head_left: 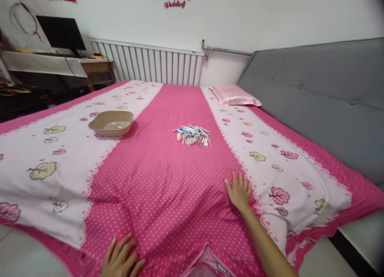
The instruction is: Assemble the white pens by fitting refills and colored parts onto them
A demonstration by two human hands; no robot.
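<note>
My left hand (121, 258) rests on the pink dotted bedsheet (144, 189) near the front edge, fingers spread and holding nothing. Farther forward and to the right, my right hand (239, 191) lies flat on the same sheet, also with its fingers apart. Beyond both hands, a small pile of thin sticks (193, 135) sits mid-bed; some are blue and white, others pale and pinkish. Their exact kind is too small to make out. A shallow beige plastic basin (111, 124) stands left of the pile, apart from either hand.
A pink pillow (234, 95) lies at the far right, by the grey padded headboard (312, 89). Behind the bed is a white radiator (150, 61) with a pipe (228, 50). At the back left, a desk (97, 67) bears a black monitor (62, 34).
</note>
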